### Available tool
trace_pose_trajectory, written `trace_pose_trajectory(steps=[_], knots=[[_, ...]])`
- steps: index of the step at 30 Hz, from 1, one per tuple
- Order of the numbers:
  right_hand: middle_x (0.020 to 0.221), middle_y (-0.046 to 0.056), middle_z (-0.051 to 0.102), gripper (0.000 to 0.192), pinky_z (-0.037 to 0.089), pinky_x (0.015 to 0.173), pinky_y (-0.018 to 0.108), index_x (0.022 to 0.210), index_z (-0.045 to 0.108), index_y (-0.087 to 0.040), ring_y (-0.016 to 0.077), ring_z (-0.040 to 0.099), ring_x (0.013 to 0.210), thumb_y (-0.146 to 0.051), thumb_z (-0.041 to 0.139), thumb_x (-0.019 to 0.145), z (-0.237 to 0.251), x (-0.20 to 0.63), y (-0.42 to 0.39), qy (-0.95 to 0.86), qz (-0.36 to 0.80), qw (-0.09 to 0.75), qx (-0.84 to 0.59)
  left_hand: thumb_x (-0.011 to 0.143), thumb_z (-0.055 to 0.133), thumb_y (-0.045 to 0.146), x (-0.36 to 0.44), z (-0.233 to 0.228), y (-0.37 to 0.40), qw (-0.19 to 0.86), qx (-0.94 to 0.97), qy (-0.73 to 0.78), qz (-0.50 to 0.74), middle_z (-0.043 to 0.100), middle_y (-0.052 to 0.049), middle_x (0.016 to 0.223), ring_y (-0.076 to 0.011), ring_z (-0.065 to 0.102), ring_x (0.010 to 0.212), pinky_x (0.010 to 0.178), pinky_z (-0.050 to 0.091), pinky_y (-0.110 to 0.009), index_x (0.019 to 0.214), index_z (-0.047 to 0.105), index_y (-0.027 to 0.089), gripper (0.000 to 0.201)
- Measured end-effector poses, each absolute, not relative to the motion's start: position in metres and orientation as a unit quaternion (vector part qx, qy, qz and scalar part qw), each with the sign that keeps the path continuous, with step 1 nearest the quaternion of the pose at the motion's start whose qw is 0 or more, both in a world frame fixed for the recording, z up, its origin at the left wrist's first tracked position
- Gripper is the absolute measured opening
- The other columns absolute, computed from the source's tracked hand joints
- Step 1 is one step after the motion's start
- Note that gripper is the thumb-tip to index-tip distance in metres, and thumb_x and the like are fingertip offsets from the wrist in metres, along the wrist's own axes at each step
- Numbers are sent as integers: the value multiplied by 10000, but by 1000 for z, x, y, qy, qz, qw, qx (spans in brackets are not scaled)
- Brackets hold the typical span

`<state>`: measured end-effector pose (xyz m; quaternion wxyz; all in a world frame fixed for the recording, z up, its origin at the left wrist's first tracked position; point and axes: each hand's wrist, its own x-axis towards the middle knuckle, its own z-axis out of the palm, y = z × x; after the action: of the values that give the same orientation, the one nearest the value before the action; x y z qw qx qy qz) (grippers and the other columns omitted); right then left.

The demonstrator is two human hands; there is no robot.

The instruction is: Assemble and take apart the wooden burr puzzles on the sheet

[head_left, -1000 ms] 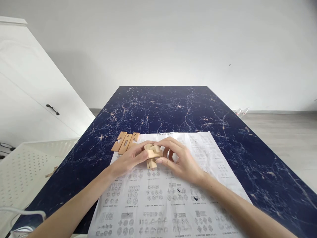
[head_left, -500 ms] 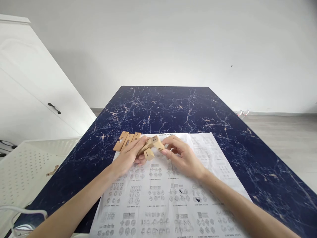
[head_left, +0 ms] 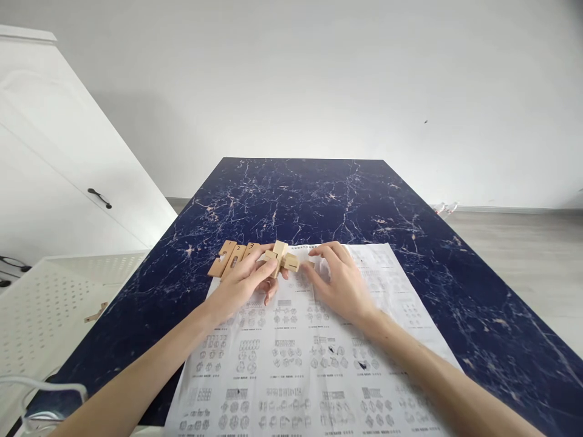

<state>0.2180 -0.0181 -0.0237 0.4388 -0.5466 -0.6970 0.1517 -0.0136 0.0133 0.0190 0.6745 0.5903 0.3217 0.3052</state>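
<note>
My left hand [head_left: 243, 276] grips a wooden interlocking puzzle [head_left: 281, 260], pale blocks fitted crosswise with their ends sticking out. Thumb and fingers close around its left side and hide part of it. Just right of the puzzle, my right hand [head_left: 339, 279] is held apart from it, thumb and index finger parted. Beyond my left hand lie flat wooden pieces marked 1 [head_left: 223, 257], 2 [head_left: 234, 260] and 3 [head_left: 251, 248], side by side; my hand covers part of the last. Under both hands spreads a printed instruction sheet [head_left: 300, 331] with rows of small puzzle drawings.
The sheet lies on a dark blue marbled table [head_left: 291, 200]. At the left stands a white perforated basket [head_left: 40, 315], with a small wooden piece [head_left: 96, 312] inside it and a white cable [head_left: 45, 385] nearby. A white cabinet [head_left: 68, 139] rises behind the basket.
The wooden puzzle has been turned in my left hand, so its numbered faces no longer show. My right hand has let go of it and moved slightly right, its fingers parting.
</note>
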Motion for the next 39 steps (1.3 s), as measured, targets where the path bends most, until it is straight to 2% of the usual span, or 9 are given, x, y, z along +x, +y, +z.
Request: trace_pose_trajectory(steps=[3, 7, 10, 14, 21, 29, 32, 35, 39], knots=[[1137, 107, 686, 194, 542, 901, 457, 1174, 643, -235, 276, 638, 1055, -400, 577, 1095, -14, 217, -21, -714, 190, 465, -488, 1091, 604, 448, -14, 19, 13, 663, 602, 341, 287, 688, -15, 877, -139, 630, 600, 598, 530, -293, 1375, 492, 199, 394], [986, 68, 715, 145, 530, 863, 428, 1144, 661, -240, 248, 641, 939, -360, 596, 1095, -3, 214, -28, -763, 220, 433, -428, 1091, 598, 479, -14, 21, 12, 668, 609, 343, 256, 704, -6, 828, -162, 673, 609, 625, 527, -301, 1489, 431, 211, 508], [929, 55, 714, 136, 521, 833, 413, 1109, 674, -237, 239, 640, 891, -331, 576, 1102, -2, 213, -29, -761, 226, 426, -434, 1092, 596, 484, -15, 21, 12, 688, 602, 319, 252, 725, -41, 932, -152, 679, 618, 603, 499, -286, 1490, 452, 208, 505], [920, 55, 711, 150, 518, 812, 404, 1088, 668, -239, 241, 639, 887, -330, 550, 1109, -3, 215, -28, -755, 234, 432, -435, 1099, 578, 491, -17, 18, 15, 728, 593, 253, 234, 714, -55, 953, -123, 622, 586, 589, 482, -282, 1513, 457, 211, 514], [938, 54, 709, 132, 510, 829, 400, 1129, 661, -231, 239, 634, 901, -278, 539, 1112, 0, 214, -29, -765, 233, 440, -408, 1106, 598, 418, -21, 18, 16, 782, 548, 204, 215, 685, -15, 940, -79, 581, 540, 570, 474, -240, 1634, 331, 306, 602], [947, 50, 713, 121, 520, 857, 420, 1153, 664, -250, 242, 639, 911, -263, 552, 1110, 4, 213, -31, -761, 231, 453, -404, 1088, 633, 437, -21, 18, 16, 788, 540, 185, 229, 755, -57, 963, -87, 644, 508, 531, 519, -210, 1682, 319, 284, 689], [960, 45, 724, 126, 532, 868, 427, 1183, 659, -263, 243, 661, 918, -265, 559, 1106, 4, 212, -31, -759, 244, 451, -401, 1070, 661, 449, -25, 16, 19, 802, 533, 161, 214, 770, -68, 1017, -109, 700, 513, 489, 535, -201, 1699, 288, 321, 743], [982, 45, 729, 126, 543, 882, 430, 1201, 656, -269, 244, 677, 931, -283, 578, 1102, 2, 210, -32, -754, 265, 453, -393, 1060, 683, 429, -30, 15, 20, 824, 516, 136, 189, 779, -85, 1055, -112, 723, 488, 440, 521, -174, 1691, 314, 336, 737], [1095, 58, 733, 154, 550, 921, 430, 1249, 636, -275, 246, 682, 1017, -297, 581, 1107, 1, 204, -36, -756, 307, 448, -365, 1058, 685, 401, -35, 15, 20, 852, 505, 35, 137, 786, -87, 1072, -119, 732, 450, 399, 515, -151, 1605, 463, 387, 591]])
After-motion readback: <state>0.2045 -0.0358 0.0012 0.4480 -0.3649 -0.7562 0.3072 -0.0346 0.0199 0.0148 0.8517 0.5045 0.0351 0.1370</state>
